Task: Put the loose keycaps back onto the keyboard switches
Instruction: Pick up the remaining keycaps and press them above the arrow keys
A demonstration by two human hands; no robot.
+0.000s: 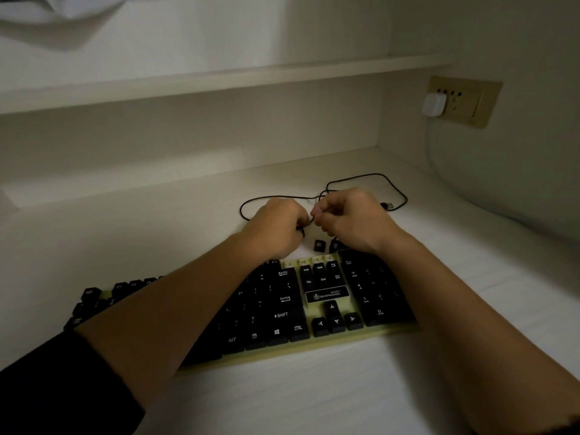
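Note:
The keyboard has black keycaps on a pale base and lies across the white desk. In its top row, above the INS and HOME keys, several bare switches show. Two loose black keycaps lie on the desk just behind that row. My left hand and my right hand are held close together behind the keyboard, both with fingers closed. A thin piece of the black cable runs between their fingertips. What else the fingers hold is hidden.
The keyboard's cable loops over the desk behind my hands and ends in a USB plug. A wall socket with a white adapter is at the right. A shelf runs above the desk's back.

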